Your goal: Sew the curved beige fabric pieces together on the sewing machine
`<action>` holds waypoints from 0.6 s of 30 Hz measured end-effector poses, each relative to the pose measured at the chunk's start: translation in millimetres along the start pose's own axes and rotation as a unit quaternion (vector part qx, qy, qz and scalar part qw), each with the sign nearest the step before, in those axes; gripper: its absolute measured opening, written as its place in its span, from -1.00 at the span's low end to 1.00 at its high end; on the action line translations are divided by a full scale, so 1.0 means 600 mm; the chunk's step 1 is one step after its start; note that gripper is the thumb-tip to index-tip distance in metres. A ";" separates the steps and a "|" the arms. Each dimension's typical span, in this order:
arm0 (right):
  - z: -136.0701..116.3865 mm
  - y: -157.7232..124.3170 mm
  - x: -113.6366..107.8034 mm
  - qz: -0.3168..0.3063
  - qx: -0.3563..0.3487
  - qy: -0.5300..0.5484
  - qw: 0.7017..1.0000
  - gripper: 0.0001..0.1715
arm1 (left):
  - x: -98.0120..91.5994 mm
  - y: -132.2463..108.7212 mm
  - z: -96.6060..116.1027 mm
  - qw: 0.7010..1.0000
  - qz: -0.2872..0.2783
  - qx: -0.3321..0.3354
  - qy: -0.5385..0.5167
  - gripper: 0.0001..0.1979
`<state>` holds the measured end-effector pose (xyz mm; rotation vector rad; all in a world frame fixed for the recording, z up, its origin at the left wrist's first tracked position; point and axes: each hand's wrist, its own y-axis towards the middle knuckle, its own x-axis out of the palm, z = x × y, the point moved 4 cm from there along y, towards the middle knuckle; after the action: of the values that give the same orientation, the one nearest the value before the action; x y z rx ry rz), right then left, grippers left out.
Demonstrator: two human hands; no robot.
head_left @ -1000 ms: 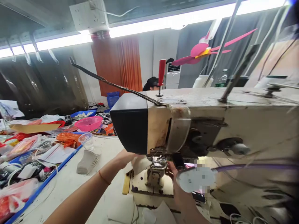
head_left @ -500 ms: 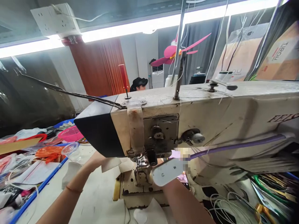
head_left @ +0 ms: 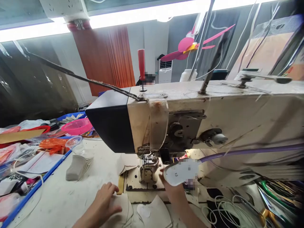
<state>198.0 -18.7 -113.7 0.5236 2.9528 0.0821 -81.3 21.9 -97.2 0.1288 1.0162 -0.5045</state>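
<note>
A sewing machine [head_left: 140, 117] with a dark blue end cover stands in front of me. My left hand [head_left: 106, 199] is low on the table, its thumb and fingers apart, at the edge of a stack of off-white cut pieces [head_left: 122, 210]. More cut pieces [head_left: 155, 212] lie just right of that stack. At the presser foot [head_left: 149, 161], one pale piece [head_left: 125, 164] lies on the left of the machine bed. My right hand [head_left: 172, 190] is to the right of the foot, partly behind a white oval lamp head [head_left: 181, 171]; most of its fingers are hidden.
Another stack of pale pieces [head_left: 77, 167] sits on the table's left side. Beyond it is a blue-edged tray [head_left: 47, 175] of clutter, with a pink basket [head_left: 77, 126] behind. Scissors [head_left: 268, 199] and looped white cord [head_left: 225, 209] lie at right. A person is partly visible behind the machine.
My left hand has come back from behind the machine's end to the near stack. My right hand stays by the foot. The view has shifted, so the machine appears further right.
</note>
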 end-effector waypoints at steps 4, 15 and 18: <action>0.022 -0.097 -0.008 -0.046 0.043 -0.181 0.982 -0.38 | 0.029 -0.022 0.001 0.996 -0.036 -0.046 0.071 -0.62; 0.023 -0.120 0.014 -0.040 -0.033 -0.333 0.941 -0.35 | -0.004 -0.043 0.090 0.992 0.047 0.089 0.071 -0.75; 0.021 -0.129 0.015 -0.027 -0.064 -0.329 0.942 -0.35 | 0.000 -0.043 0.128 0.994 0.051 0.070 -0.061 -0.76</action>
<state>165.2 -87.9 -133.1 0.3581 2.2858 0.0737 -33.0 -26.2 -53.5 0.2705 0.8501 -0.4836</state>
